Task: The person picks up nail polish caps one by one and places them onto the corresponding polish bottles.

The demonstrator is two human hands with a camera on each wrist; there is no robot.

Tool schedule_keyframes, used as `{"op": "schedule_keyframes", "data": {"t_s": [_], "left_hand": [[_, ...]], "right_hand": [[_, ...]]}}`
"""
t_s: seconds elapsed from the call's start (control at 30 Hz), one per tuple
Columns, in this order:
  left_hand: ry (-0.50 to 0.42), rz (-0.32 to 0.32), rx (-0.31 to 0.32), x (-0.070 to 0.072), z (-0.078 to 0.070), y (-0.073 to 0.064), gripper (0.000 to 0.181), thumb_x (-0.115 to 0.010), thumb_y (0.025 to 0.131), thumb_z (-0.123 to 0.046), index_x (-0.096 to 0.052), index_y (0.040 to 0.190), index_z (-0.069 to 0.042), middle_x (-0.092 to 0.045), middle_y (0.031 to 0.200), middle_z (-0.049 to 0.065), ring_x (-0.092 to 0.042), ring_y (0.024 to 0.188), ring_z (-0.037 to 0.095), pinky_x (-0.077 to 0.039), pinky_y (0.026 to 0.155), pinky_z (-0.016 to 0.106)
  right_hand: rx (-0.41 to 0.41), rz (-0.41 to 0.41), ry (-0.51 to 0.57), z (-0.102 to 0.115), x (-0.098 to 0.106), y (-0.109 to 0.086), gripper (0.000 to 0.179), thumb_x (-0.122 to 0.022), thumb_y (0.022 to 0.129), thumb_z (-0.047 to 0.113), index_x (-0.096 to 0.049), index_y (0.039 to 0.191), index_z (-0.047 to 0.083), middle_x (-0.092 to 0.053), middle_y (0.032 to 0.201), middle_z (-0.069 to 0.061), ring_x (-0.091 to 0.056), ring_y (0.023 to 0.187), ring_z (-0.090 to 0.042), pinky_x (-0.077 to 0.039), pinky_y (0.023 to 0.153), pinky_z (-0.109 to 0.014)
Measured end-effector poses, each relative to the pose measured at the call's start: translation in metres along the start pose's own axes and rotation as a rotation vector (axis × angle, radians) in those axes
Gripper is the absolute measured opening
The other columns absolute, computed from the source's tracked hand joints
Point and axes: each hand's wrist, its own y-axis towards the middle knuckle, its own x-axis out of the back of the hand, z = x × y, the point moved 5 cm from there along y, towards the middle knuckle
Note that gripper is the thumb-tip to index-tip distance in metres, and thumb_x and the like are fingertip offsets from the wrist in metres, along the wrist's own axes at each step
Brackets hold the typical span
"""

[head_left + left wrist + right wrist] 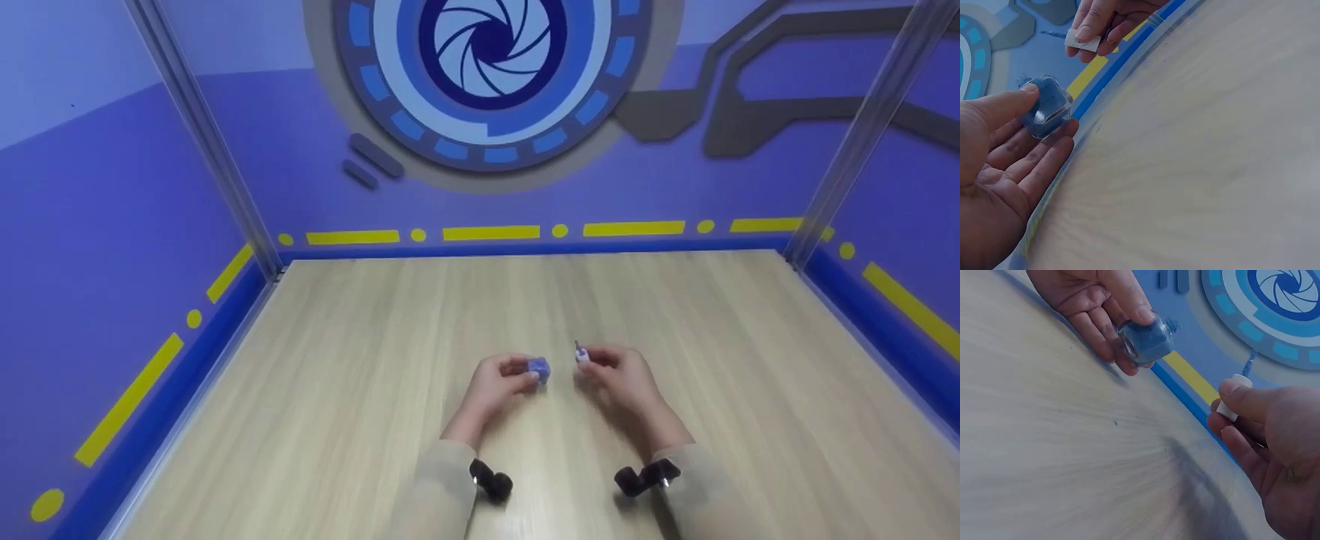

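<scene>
A small glass bottle (538, 370) is held at the fingertips of the left hand (496, 386), on the side turned toward the right hand (628, 379). It is pinched by the thumb on one face and by fingers laid behind it, while the lower fingers are left loosely extended. A white cap (1234, 397) is pinched between the thumb and fingers of the right hand, the other fingers being bent beneath it, and a thin brush (1249, 364) is carried on the cap, pointed away from the grip. Bottle and cap are kept apart, with a gap between them, and both are held above the wooden table (360, 360). One bottle, one cap and one brush are counted, along with two hands, two pale sleeves (437, 487) and two black wrist devices (491, 481). A few small blue specks (1116, 422) are scattered on the table. The bottle is the only container shown; blue colour is seen through its clear glass, but how full it is cannot be told. Its threaded neck (1174, 324) is left uncovered and is tinted blue, and the brush is coated in blue too. Lettering is borne on the bottle's face but cannot be read.
</scene>
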Motion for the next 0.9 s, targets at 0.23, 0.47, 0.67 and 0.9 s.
{"op": "schedule_keyframes", "data": {"t_s": [0.23, 0.47, 0.67, 0.9], "left_hand": [[0.048, 0.013, -0.033, -0.004, 0.001, -0.005, 0.029, -0.077, 0.091, -0.010, -0.074, 0.120, -0.006, -0.076, 0.120, 0.013, -0.073, 0.111, 0.023, -0.060, 0.097, 0.032], [0.095, 0.000, -0.065, -0.003, -0.001, -0.009, 0.029, -0.077, 0.093, -0.015, -0.075, 0.122, -0.012, -0.076, 0.123, 0.008, -0.072, 0.115, 0.022, -0.058, 0.102, 0.033], [0.086, -0.016, -0.091, -0.002, 0.000, -0.008, 0.030, -0.078, 0.091, -0.014, -0.075, 0.121, -0.011, -0.076, 0.120, 0.010, -0.072, 0.111, 0.022, -0.059, 0.099, 0.032], [0.108, -0.013, -0.081, -0.002, 0.000, -0.008, 0.030, -0.078, 0.091, -0.013, -0.076, 0.121, -0.014, -0.077, 0.118, 0.006, -0.072, 0.107, 0.016, -0.060, 0.097, 0.028]], "right_hand": [[0.051, 0.016, -0.056, 0.014, -0.001, -0.005, 0.019, -0.076, 0.093, 0.017, -0.074, 0.111, 0.013, -0.070, 0.107, -0.008, -0.065, 0.098, -0.022, -0.056, 0.085, -0.029], [0.093, 0.059, -0.141, 0.024, 0.001, -0.010, 0.019, -0.073, 0.096, 0.018, -0.075, 0.114, 0.014, -0.070, 0.108, -0.007, -0.064, 0.098, -0.021, -0.055, 0.084, -0.028], [0.213, 0.078, -0.182, 0.034, 0.001, -0.012, 0.017, -0.074, 0.095, 0.016, -0.075, 0.111, 0.012, -0.073, 0.104, -0.005, -0.065, 0.095, -0.019, -0.055, 0.085, -0.029], [0.257, 0.080, -0.193, 0.040, -0.002, -0.014, 0.012, -0.074, 0.095, 0.016, -0.075, 0.107, 0.012, -0.073, 0.100, -0.004, -0.064, 0.094, -0.017, -0.056, 0.085, -0.026]]}}
